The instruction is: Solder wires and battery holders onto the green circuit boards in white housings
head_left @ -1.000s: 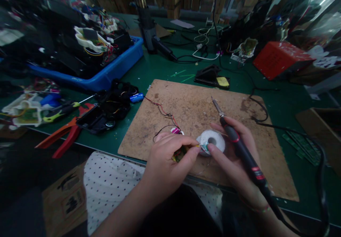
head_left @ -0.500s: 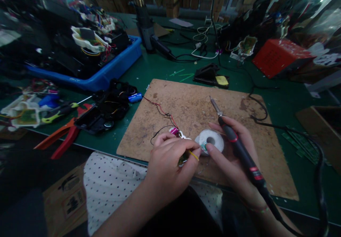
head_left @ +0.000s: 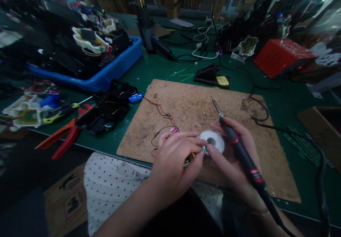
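My right hand (head_left: 230,167) holds a black and red soldering iron (head_left: 241,150), its bare tip pointing up and away over the board. Thumb and fingers of that hand also meet a tiny green part (head_left: 204,148) beside a white spool (head_left: 218,143), apparently of solder. My left hand (head_left: 174,155) is closed, its fingertips pinching at the same green part. Under its fingers a yellow wire (head_left: 192,155) shows, along with part of a small assembly that is mostly covered. A pink piece (head_left: 174,130) with red and black wires sticks out behind the knuckles.
The hands work over a brown board (head_left: 186,102) on a green table. Left lie red-handled pliers (head_left: 70,134), a screwdriver (head_left: 60,113), and an opened black housing (head_left: 103,111). Behind are a blue crate (head_left: 114,66), a heat gun (head_left: 146,31), and an iron stand with yellow sponge (head_left: 222,81).
My left hand has shifted slightly right, toward the right fingertips, covering more of the pink piece and the yellow wire. The soldering iron stays in my right hand, almost unmoved.
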Demonstrator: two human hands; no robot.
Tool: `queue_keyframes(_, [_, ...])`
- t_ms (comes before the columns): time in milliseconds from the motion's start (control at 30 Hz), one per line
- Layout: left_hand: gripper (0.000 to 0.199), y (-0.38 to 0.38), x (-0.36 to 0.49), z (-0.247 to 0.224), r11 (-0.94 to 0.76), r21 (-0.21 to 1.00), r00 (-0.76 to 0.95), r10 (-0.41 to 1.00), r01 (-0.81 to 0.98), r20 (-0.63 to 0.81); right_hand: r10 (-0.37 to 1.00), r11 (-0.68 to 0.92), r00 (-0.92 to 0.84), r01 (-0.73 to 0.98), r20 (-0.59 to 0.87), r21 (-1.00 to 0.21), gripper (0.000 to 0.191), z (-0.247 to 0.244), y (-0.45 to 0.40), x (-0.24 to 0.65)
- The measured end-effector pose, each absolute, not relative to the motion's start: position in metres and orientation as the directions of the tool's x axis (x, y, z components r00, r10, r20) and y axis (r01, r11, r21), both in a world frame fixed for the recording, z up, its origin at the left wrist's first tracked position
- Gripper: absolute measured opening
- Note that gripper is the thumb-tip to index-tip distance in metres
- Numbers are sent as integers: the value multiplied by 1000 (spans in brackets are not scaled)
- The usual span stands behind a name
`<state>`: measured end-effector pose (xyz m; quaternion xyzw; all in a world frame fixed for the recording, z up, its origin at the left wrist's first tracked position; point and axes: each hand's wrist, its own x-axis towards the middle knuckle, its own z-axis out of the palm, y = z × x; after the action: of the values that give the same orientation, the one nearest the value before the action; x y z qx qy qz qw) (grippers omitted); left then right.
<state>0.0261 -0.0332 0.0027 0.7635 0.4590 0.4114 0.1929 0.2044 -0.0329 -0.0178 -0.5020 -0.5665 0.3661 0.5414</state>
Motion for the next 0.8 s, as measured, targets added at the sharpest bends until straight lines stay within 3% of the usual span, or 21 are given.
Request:
queue_keyframes(300, [14, -34, 28, -1, -486, 680, 213, 868, 549, 449, 950, 248, 132, 222, 282, -943, 75, -18, -33, 204])
queue_keyframes(400, [15, -35, 28, -1, -489, 676, 201, 864, 551, 462, 920, 260, 242, 213, 308, -942, 70, -16, -31, 206])
queue_keyframes(567, [14, -38, 29, -2, -490, 669, 192, 861, 559, 471, 746, 324, 562, 161, 357, -932, 35, -6, -20, 212])
queue_keyframes(800, [14, -37, 31, -2, -489, 661, 166, 856, 570, 490, 599, 395, 686, 196, 413, -897, 48, 4, -11, 231])
